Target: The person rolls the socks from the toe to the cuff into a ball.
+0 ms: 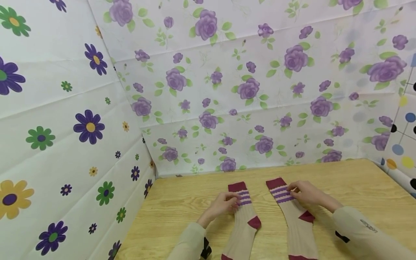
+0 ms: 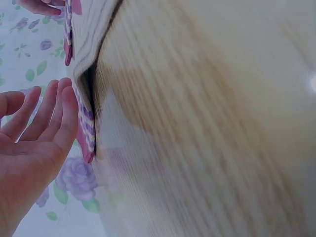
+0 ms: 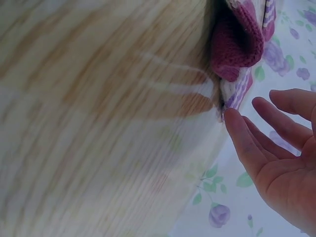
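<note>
Two beige socks with maroon cuffs, heels and toes and purple stripes lie lengthwise on the wooden table. In the head view my left hand [image 1: 223, 203] is at the striped upper part of the left sock [image 1: 242, 224]. Its fingers are loosely bent, and the left wrist view shows the fingertips right beside the sock's edge. My right hand [image 1: 305, 193] reaches over the stripes of the right sock [image 1: 294, 216]. In the right wrist view its relaxed fingers [image 3: 242, 138] come close to the striped edge, near the raised maroon heel [image 3: 237, 44]. Neither hand grips anything.
The wooden table [image 1: 182, 195] meets a white sheet with purple roses [image 1: 248, 88] at its back edge. A daisy-patterned sheet [image 1: 89, 126] closes off the left side, and a dotted sheet [image 1: 403, 144] stands at the right.
</note>
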Tool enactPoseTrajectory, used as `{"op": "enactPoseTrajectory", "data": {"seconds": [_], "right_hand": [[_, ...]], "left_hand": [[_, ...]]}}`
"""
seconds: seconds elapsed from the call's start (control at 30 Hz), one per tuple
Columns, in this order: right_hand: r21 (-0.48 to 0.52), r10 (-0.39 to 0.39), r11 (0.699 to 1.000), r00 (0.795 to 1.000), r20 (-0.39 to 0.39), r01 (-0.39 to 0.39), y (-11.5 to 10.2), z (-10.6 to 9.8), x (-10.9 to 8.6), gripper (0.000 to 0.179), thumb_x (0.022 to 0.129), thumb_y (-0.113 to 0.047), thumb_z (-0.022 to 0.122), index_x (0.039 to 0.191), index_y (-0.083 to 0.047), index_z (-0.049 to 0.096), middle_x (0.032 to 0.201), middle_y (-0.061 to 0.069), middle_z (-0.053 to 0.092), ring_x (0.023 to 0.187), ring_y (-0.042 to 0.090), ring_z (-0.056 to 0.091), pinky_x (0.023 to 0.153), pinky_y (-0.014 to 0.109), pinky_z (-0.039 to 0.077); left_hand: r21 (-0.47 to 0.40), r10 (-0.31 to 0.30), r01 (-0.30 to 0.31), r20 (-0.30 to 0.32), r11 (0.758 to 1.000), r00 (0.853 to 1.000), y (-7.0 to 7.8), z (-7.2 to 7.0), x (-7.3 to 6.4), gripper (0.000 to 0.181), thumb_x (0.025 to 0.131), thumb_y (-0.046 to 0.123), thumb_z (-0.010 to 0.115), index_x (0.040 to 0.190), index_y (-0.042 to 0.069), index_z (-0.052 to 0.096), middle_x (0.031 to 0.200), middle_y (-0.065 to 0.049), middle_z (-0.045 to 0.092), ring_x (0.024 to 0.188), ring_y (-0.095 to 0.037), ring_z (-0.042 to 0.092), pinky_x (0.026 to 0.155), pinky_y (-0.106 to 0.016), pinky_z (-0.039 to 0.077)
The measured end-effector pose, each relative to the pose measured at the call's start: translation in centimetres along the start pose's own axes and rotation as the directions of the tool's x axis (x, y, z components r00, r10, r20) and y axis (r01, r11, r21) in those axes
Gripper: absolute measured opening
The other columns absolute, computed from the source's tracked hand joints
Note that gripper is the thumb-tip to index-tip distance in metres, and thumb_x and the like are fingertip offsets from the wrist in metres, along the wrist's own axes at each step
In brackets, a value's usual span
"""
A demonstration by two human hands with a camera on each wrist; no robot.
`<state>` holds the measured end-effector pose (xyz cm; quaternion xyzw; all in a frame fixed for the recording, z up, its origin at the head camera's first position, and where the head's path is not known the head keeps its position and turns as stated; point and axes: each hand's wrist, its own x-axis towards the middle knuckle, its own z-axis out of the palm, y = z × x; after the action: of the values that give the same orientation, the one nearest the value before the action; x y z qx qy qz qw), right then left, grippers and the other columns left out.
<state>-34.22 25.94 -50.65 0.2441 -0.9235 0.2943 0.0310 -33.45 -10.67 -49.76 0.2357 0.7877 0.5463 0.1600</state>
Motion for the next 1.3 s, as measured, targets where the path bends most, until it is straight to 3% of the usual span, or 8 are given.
{"op": "enactPoseTrajectory", "data": {"seconds": [0.2,0.5,0.83,1.1,1.3], "right_hand": [[0.0,-0.009,1.0,1.0,-0.003,0.009,-0.1,0.0,0.0,0.017,0.09,-0.005,0.061,0.103,-0.001,0.071,0.101,0.014,0.071,0.089,0.025,0.067,0.073,0.035,0.056],[0.029,-0.001,1.0,1.0,-0.023,0.001,-0.6,0.0,0.1,0.025,0.092,-0.006,0.06,0.113,0.006,0.063,0.106,0.021,0.068,0.093,0.03,0.066,0.076,0.04,0.056],[0.033,0.018,0.999,1.0,-0.013,-0.018,-1.0,0.0,0.1,0.021,0.09,-0.005,0.06,0.108,0.005,0.066,0.103,0.018,0.069,0.091,0.028,0.066,0.073,0.036,0.056],[0.025,0.02,0.999,1.0,-0.021,-0.02,-1.1,0.0,-0.1,0.021,0.087,-0.001,0.061,0.106,0.006,0.067,0.101,0.021,0.069,0.088,0.03,0.067,0.073,0.04,0.056],[0.031,0.017,0.999,1.0,-0.017,-0.017,-1.3,-0.2,-0.3,0.022,0.086,0.0,0.062,0.106,0.008,0.066,0.102,0.025,0.067,0.088,0.034,0.066,0.072,0.042,0.056]], "left_hand": [[-0.021,-0.028,0.029,0.037,0.999,0.999,0.5,0.6,0.3,0.031,0.101,0.011,0.047,0.123,-0.006,0.061,0.109,-0.032,0.065,0.095,-0.047,0.063,0.072,-0.039,0.058],[0.01,-0.054,0.053,0.108,0.999,0.993,1.5,1.4,0.4,0.03,0.102,0.013,0.046,0.124,-0.002,0.061,0.11,-0.027,0.067,0.096,-0.047,0.064,0.073,-0.044,0.058],[-0.01,-0.035,0.036,0.134,0.999,0.99,2.0,2.2,0.8,0.032,0.102,0.011,0.045,0.124,-0.008,0.058,0.111,-0.03,0.065,0.099,-0.048,0.063,0.08,-0.048,0.056],[-0.066,-0.085,0.101,0.203,0.993,0.975,2.5,3.1,1.1,0.035,0.102,0.012,0.045,0.128,-0.01,0.053,0.115,-0.034,0.061,0.103,-0.05,0.061,0.082,-0.051,0.055],[-0.045,-0.127,0.139,0.206,0.989,0.97,2.6,3.6,1.4,0.035,0.101,0.013,0.047,0.127,-0.008,0.055,0.115,-0.031,0.063,0.102,-0.044,0.065,0.081,-0.047,0.056]]}}
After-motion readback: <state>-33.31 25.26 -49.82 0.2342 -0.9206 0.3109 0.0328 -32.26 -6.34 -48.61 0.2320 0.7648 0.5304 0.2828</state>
